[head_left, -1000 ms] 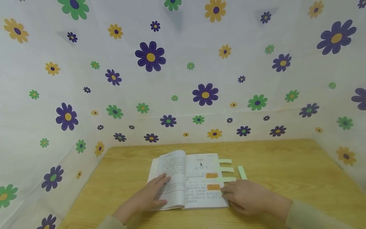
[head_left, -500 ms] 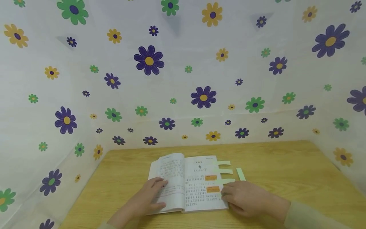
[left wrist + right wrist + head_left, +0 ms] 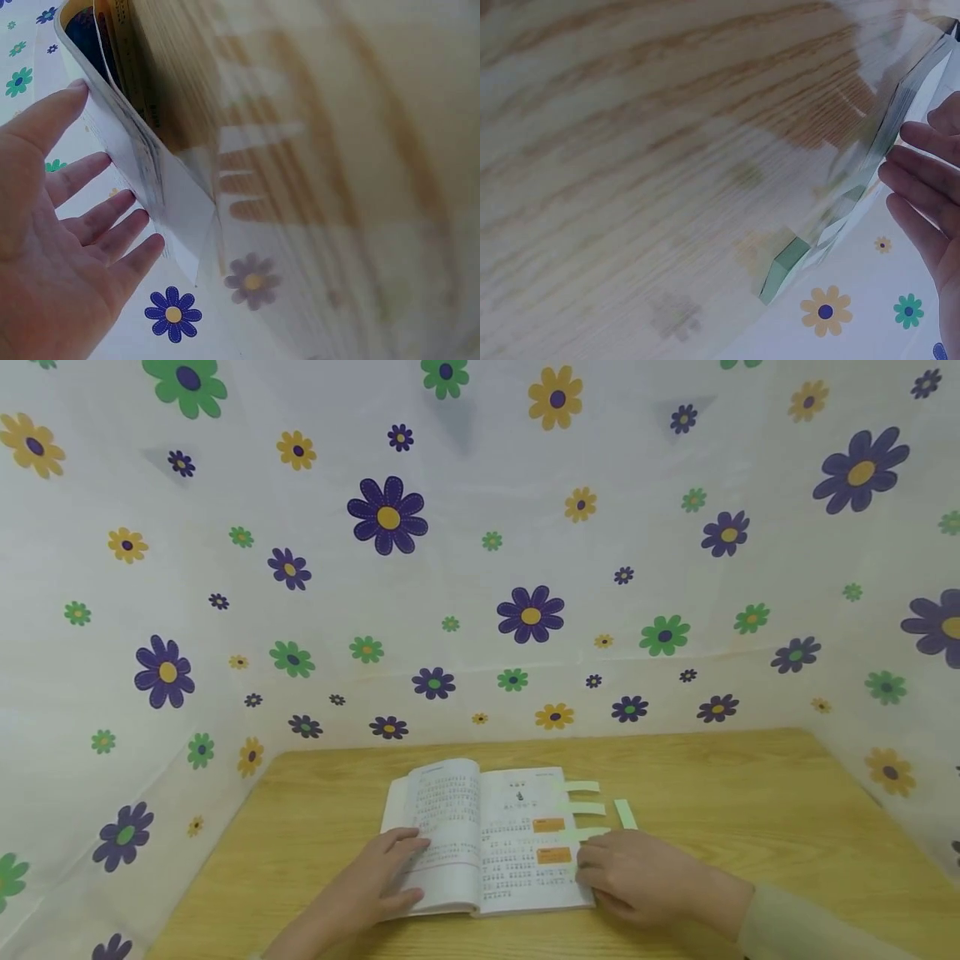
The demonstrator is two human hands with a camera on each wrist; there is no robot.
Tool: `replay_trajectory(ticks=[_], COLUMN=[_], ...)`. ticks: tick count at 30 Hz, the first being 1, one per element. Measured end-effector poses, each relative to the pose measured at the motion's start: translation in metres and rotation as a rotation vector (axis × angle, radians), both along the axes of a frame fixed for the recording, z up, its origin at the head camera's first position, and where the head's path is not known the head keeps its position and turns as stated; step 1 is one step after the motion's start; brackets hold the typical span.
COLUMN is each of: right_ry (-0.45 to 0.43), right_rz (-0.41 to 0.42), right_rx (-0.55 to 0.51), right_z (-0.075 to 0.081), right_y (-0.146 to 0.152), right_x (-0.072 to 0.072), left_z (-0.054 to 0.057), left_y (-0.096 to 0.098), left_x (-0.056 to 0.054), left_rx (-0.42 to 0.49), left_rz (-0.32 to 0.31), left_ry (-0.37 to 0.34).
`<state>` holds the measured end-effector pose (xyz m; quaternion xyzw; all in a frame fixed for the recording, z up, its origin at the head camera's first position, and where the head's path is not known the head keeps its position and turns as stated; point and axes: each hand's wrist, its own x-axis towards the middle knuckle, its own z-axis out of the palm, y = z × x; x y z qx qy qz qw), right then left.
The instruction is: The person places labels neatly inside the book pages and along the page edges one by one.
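An open book [image 3: 517, 885] lies on the table, with printed text and orange boxes on its right page. Several pale green sticky tabs [image 3: 583, 786] jut from that page's right edge. My left hand [image 3: 360, 881] rests on the left page, its fingers spread and fairly straight; in the left wrist view its fingertips [image 3: 120, 201] touch the paper. At the right page's lower edge, my right hand [image 3: 648, 877] presses with extended fingers [image 3: 922, 176]. Whatever lies beneath those fingertips is hidden. Just beyond this hand lies a pad of green sticky tabs [image 3: 625, 814], block-like in the right wrist view.
The wooden table [image 3: 735, 793] carries the book near its front middle. A white curtain with printed flowers [image 3: 465, 568] encloses the back and both sides.
The head view has shifted slightly. My left hand has slid a little toward the lower left on the page. My right hand keeps its place at the page edge.
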<state>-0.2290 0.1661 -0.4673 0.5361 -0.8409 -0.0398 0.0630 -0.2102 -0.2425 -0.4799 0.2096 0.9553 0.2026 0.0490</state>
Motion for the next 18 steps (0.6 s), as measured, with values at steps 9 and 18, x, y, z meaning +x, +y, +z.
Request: replay_trajectory(ticks=[9,18], right_ry=[0.010,0.050], right_rz=[-0.033,-0.032], right_rx=[0.044,0.015], right_z=[0.008,0.011], right_y=[-0.004,-0.007], right_x=[-0.005,-0.009], left_z=[0.001,0.005], left_y=[-0.007,-0.014], left_x=[0.010,0.020], left_rx=[0.015,0.019], left_rz=[0.001,0.012], left_ry=[0.080,0.012])
